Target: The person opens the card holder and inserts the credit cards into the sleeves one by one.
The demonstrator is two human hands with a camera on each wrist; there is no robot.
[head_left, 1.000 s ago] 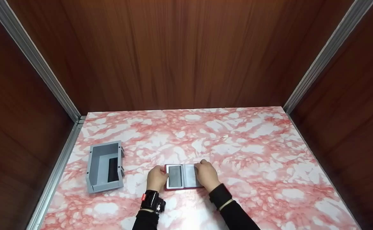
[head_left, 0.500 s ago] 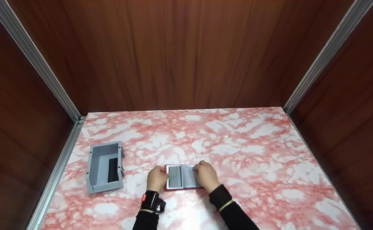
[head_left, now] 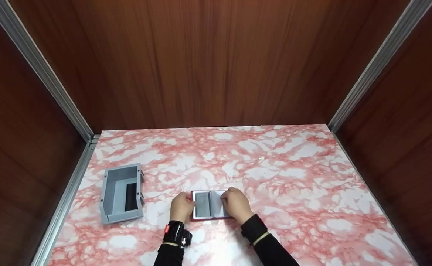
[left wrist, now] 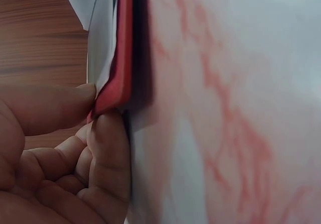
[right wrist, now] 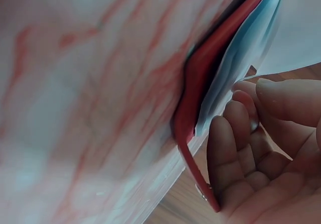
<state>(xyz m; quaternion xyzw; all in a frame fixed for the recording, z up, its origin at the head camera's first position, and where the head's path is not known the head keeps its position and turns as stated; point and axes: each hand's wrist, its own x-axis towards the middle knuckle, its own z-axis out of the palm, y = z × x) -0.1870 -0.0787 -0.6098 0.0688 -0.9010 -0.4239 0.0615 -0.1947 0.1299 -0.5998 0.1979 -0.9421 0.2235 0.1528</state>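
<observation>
A red card holder (head_left: 203,205) with clear plastic sleeves lies spread on the table at the front middle. My left hand (head_left: 181,207) pinches its left edge between thumb and forefinger; the left wrist view has the thumb on the sleeves and a finger under the red cover (left wrist: 114,91). On the other side, my right hand (head_left: 237,205) pinches a plastic sleeve (right wrist: 293,43), which stands lifted and tilted off the right half. A red strap with a metal snap (right wrist: 193,171) sticks out beside the right fingers in the right wrist view.
A grey plastic bin (head_left: 121,192) stands to the left with a flat black item (head_left: 131,196) inside. Beneath everything is a red-and-white marbled table (head_left: 275,177). Dark wood panels (head_left: 216,66) with metal rails (head_left: 382,62) enclose the back and sides.
My right hand has shifted slightly left, and the sleeve it pinches has lifted from the right half and swung leftward. The left hand keeps its hold on the left edge.
</observation>
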